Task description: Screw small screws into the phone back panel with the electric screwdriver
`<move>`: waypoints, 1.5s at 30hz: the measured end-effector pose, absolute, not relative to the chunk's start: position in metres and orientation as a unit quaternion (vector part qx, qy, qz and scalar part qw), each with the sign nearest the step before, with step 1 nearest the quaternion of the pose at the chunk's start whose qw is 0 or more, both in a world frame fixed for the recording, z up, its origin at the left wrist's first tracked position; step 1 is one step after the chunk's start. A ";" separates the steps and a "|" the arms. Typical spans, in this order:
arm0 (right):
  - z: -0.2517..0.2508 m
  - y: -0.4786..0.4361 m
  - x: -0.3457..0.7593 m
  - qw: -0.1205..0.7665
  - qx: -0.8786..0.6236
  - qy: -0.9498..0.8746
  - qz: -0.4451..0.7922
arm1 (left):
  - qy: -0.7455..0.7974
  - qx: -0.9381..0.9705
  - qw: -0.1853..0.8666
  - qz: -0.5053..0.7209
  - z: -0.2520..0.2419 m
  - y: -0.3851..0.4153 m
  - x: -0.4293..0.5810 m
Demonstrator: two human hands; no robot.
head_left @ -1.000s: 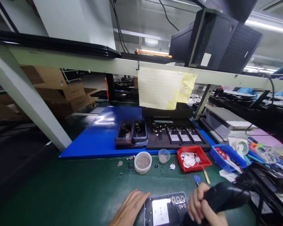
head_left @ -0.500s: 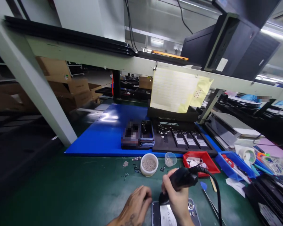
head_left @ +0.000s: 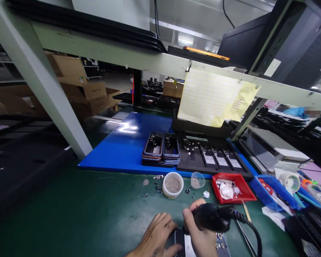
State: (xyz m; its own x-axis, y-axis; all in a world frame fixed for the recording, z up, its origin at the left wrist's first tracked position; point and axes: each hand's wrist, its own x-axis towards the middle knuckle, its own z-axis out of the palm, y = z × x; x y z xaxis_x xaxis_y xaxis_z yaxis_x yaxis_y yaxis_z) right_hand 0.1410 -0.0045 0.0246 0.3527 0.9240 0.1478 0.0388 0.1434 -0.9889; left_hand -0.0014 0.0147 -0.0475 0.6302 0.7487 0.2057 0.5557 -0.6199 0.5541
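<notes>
An opened phone (head_left: 187, 246) lies at the bottom of the view, partly covered by both hands and cut off by the lower edge. My left hand (head_left: 158, 233) is at its left side, thumb over the edge and index finger by the top corner. In my right hand (head_left: 202, 237) is a black corded electric screwdriver (head_left: 212, 217), tilted over the phone's upper part; its tip is hidden. Beyond the hands stands a round white tub (head_left: 166, 186) of small screws. A clear cup (head_left: 200, 180) with some screws is beside it. Tweezers (head_left: 244, 235) lie to the right.
Stacked phone frames (head_left: 152, 157) and a black tray (head_left: 186, 166) with several phone parts lie on a blue mat (head_left: 107, 157). A red bin (head_left: 247, 194) and a blue bin (head_left: 274, 203) stand right. The screwdriver's cord (head_left: 256, 232) curves down right. A shelf beam (head_left: 139, 60) crosses above.
My left hand has moved right, from beside the phone onto its edge, with the thumb stretched out. The screwdriver stays over the phone. The head view has shifted slightly.
</notes>
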 end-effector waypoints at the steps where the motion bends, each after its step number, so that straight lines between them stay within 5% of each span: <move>1: 0.025 -0.006 0.140 0.613 -0.553 -0.441 0.353 | 0.373 0.876 0.223 0.211 -0.047 0.015 -0.001; 28: 0.058 -0.006 0.142 0.639 -0.422 -0.421 0.485 | 0.359 0.837 0.270 0.312 -0.030 0.010 -0.003; 45: 0.033 0.009 0.135 0.619 -0.488 -0.441 0.430 | 0.416 0.824 0.251 0.293 -0.029 0.007 -0.001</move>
